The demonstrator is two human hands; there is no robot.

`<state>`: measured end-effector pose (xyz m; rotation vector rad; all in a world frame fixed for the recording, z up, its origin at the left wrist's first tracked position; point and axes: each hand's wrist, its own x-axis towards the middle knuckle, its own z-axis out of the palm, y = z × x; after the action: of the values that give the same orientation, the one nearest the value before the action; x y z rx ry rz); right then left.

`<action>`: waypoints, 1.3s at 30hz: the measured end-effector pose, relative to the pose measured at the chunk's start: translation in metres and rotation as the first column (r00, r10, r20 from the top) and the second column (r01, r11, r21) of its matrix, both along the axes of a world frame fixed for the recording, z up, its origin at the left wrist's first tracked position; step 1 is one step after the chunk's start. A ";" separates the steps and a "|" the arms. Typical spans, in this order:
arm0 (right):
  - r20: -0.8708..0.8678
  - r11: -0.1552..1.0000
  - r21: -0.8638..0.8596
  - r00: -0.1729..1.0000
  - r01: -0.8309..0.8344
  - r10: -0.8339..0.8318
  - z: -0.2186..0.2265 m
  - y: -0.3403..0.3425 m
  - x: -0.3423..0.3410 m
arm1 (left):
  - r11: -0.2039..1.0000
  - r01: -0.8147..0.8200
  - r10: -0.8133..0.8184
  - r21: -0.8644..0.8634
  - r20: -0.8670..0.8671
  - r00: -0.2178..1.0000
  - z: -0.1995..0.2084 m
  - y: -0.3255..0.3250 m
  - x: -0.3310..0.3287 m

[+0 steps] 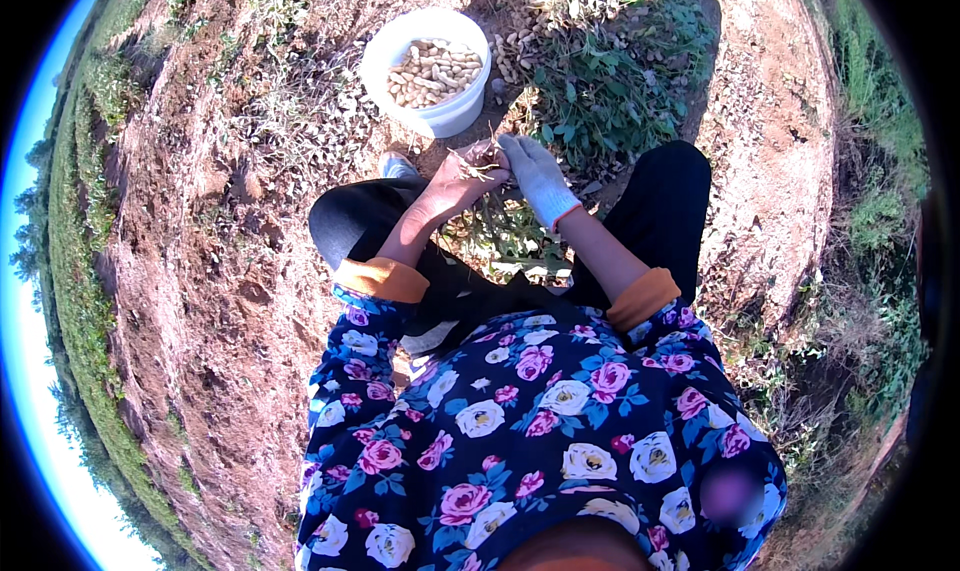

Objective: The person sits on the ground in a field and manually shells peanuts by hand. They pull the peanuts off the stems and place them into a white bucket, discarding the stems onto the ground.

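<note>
My bare left hand (455, 186) is closed around the root end of a peanut plant (484, 165), between my knees. My right hand (540, 179), in a white knitted glove with a red-edged cuff, meets it from the right. Its fingertips press against the same roots, and whether they pinch a single peanut is too small to tell. Just beyond my hands stands a white plastic bucket (447, 121), part filled with peanuts in their shells (434, 73).
A heap of green leafy peanut plants (610, 91) lies right of the bucket, with loose peanuts (512, 56) beside it. Stems and leaves (515, 233) lie between my legs. Dry reddish soil (210, 271) spreads left; tall grass (880, 151) borders the right.
</note>
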<state>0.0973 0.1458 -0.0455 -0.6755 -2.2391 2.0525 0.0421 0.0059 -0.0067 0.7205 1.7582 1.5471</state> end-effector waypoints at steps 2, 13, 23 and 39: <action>0.019 0.997 0.057 0.998 0.057 -0.058 0.015 -0.005 0.000 | 0.997 0.012 -0.021 -0.076 -0.121 0.992 -0.001 0.001 0.000; 0.077 0.796 0.592 0.975 0.125 -0.210 -0.031 -0.002 -0.011 | 0.945 0.028 -0.187 -0.327 -0.466 0.865 -0.081 0.003 -0.007; 0.494 0.965 0.182 0.831 0.188 -0.255 -0.145 0.089 -0.022 | 0.962 -0.227 0.160 0.154 0.360 0.919 -0.033 -0.016 -0.015; 0.110 0.920 -0.362 0.973 -0.151 0.202 0.015 0.013 -0.001 | 0.873 -0.449 0.391 0.189 0.278 0.877 0.000 -0.017 -0.016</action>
<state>0.0960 0.1591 -0.0302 -0.6810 -2.0887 2.6134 0.0265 -0.0110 -0.0063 0.2504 1.6310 2.0835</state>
